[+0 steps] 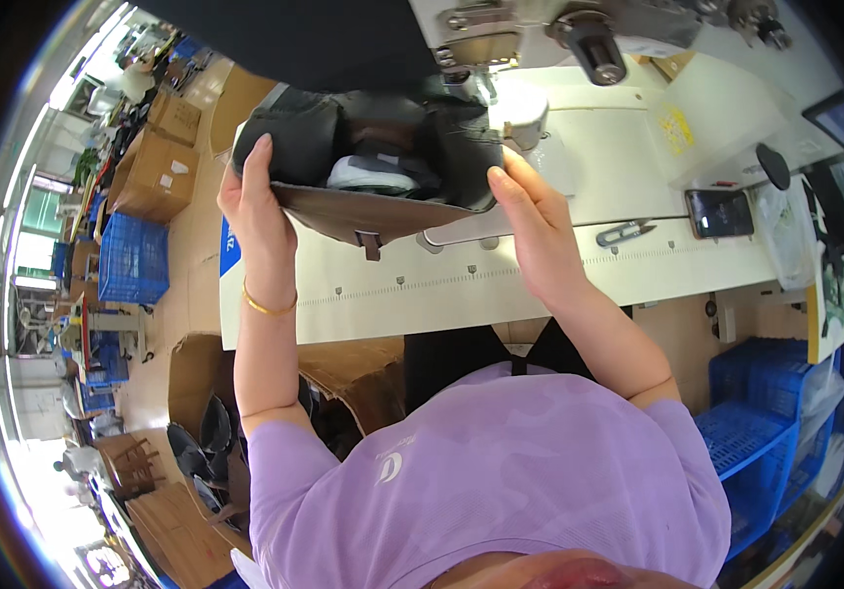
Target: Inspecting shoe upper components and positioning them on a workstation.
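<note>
The person's lilac shirt [500,471] is filling the lower part of the view, nearest the camera, with both forearms reaching up from it to the white table [559,265]. The left hand [257,201], a gold bangle [267,306] on its wrist, is gripping the left edge of a dark shoe upper [373,172], fingers curled over the padded rim and thumb lying along the outside. The right hand [530,221] is pinching the upper's right edge, fingers pressed together against the dark material. Held this way from both sides, the piece is probably being kept spread and taut under the head of the sewing machine [540,39], with its brown lower edge and small tab hanging over the machine's arm. The upper is sitting at the back of the table, raised off the surface. To the right, thread snips [626,233] and a black phone [719,211] are lying well apart from the hands, leaving bare table between. Blue crates [132,260] and cardboard boxes [159,172] are crowding the floor at left.
</note>
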The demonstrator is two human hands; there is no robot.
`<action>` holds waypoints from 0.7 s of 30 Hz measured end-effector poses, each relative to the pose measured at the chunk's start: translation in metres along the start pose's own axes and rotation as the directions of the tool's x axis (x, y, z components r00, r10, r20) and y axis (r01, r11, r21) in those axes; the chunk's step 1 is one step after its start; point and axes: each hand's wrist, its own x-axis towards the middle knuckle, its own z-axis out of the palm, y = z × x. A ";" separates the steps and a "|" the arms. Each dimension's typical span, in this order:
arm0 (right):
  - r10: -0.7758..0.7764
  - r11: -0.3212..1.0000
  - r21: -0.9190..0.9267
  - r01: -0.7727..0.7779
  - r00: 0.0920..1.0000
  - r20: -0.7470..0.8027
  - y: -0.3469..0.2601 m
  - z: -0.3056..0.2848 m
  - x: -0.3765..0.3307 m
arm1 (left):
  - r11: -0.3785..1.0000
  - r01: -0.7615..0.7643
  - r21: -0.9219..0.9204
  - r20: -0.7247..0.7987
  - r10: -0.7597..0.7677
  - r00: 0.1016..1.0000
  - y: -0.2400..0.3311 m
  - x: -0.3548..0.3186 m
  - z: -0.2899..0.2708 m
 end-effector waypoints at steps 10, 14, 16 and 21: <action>0.205 0.978 -0.026 -0.209 0.923 0.325 0.006 0.027 -0.020 | 0.320 -0.205 0.925 0.019 0.501 0.865 0.003 0.188 -0.077; 0.147 0.984 -0.143 -0.110 0.948 0.284 0.020 0.021 -0.026 | 0.922 -0.206 0.327 0.167 0.158 0.973 0.001 0.207 -0.029; 0.195 0.973 -0.177 -0.149 0.940 0.279 0.022 0.019 -0.035 | 0.519 -0.452 0.725 0.237 0.428 0.872 0.005 0.202 -0.112; 0.328 0.925 -0.291 -0.243 0.898 0.292 0.037 0.012 -0.042 | 0.343 0.115 0.932 -0.191 0.197 0.962 -0.016 0.022 -0.358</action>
